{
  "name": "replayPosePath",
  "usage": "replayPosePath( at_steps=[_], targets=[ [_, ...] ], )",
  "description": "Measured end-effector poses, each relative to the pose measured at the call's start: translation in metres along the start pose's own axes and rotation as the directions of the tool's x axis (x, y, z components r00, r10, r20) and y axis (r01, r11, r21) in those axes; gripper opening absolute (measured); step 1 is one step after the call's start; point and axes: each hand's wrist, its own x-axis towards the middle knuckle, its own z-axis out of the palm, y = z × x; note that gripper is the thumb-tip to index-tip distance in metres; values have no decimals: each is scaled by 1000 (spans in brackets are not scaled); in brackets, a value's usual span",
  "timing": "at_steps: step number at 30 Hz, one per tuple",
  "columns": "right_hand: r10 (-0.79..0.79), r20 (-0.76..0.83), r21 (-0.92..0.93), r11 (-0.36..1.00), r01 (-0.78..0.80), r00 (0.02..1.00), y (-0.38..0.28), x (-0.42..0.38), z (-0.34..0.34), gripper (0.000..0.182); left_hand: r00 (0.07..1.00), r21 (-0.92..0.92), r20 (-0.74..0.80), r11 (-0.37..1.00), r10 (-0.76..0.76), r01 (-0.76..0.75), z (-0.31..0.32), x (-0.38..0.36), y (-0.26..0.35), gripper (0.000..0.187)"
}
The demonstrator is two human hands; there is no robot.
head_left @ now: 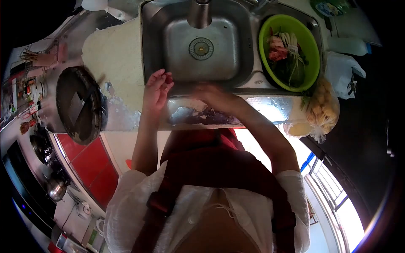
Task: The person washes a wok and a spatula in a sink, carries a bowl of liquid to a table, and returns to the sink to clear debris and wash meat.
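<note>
My left hand [158,90] is raised over the front left edge of the steel sink [240,80]. Its palm is turned partly up, and its fingers are loosely bent and apart with nothing visible in them. Close to the sink's front rim, my right hand [211,96] is smeared by motion, so its fingers cannot be made out. The tap [199,16] reaches over the basin, and a round drain strainer [201,49] shows at the bottom. To the right, a lime-green plastic basin [262,48] holds leafy greens [291,69], pale stems and something pinkish-red [277,48].
On the left lies a round dark chopping board [67,122] with a cleaver [76,106] on it. A clear bag of yellowish items [323,105] sits at the counter's right edge, near a white plastic bag [344,69] and a bottle [348,46]. A white ladle-like utensil [95,5] is at upper left.
</note>
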Motion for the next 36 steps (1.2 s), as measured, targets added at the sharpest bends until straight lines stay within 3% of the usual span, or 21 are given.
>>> replayPosePath(
  at_steps=[4, 6, 7, 9, 14, 15, 16, 18, 21, 23, 27, 29, 33, 35, 36],
  targets=[
    [-80, -49, -27, 997, 79, 996, 14, -24, -22, 12, 1000, 0, -6, 1000, -18, 18, -9, 1, 5, 15],
    [88, -93, -47, 995, -93, 992, 8, -35, -30, 21, 1000, -3, -5, 1000, -30, 30, -11, -3, 5, 15],
    [88, -89, -49, 995, -92, 992, 6, -38, -28, 21, 999, -11, -7, 999, -34, 34, -11, -5, 5, 14],
    [-81, -122, -333, 942, 36, 989, 2, -44, -19, 21, 999, -19, -11, 999, -40, 40, -8, -7, 6, 14],
    [-69, -50, -289, 956, 52, 996, 23, -30, -29, 11, 995, -58, 44, 994, -91, 93, -4, -4, 14, 20],
    [152, -131, -92, 982, -164, 980, 36, -19, -29, 10, 995, -60, 46, 994, -89, 92, -1, -4, 17, 20],
    [378, -163, 122, 924, -361, 911, 50, -9, -26, 9, 995, -57, 32, 994, -94, 96, 4, -6, 19, 21],
    [412, -102, 28, 911, -412, 905, 94, 11, -8, 5, 995, -55, 22, 994, -96, 97, 1, -4, 19, 23],
    [409, -107, -72, 906, -418, 906, 160, 28, 35, 6, 985, -79, 151, 992, -88, 101, -13, -1, 17, 29],
    [509, 154, -201, 855, -477, 847, 181, 37, 52, 12, 985, -96, 153, 991, -75, 91, -13, -1, 18, 29],
    [499, 314, -337, 854, -396, 808, 145, 48, 35, 14, 974, -148, 213, 983, -73, 106, -23, 2, 16, 30],
    [455, 299, -108, 890, -444, 839, 135, 47, 31, 15, 985, -142, 144, 983, -95, 115, -26, 3, 15, 37],
    [458, 364, -137, 888, -440, 811, 115, 61, 24, 12, 976, -284, 202, 949, -79, 136, 1, -2, 22, 50],
    [420, 384, -424, 871, -247, 822, 106, 67, 25, 13, 962, -355, 269, 922, -58, 154, 5, 2, 19, 60],
    [418, 377, -425, 871, -246, 826, 108, 68, 29, 13, 956, -351, 289, 923, -52, 156, 5, 5, 16, 62]
  ],
)
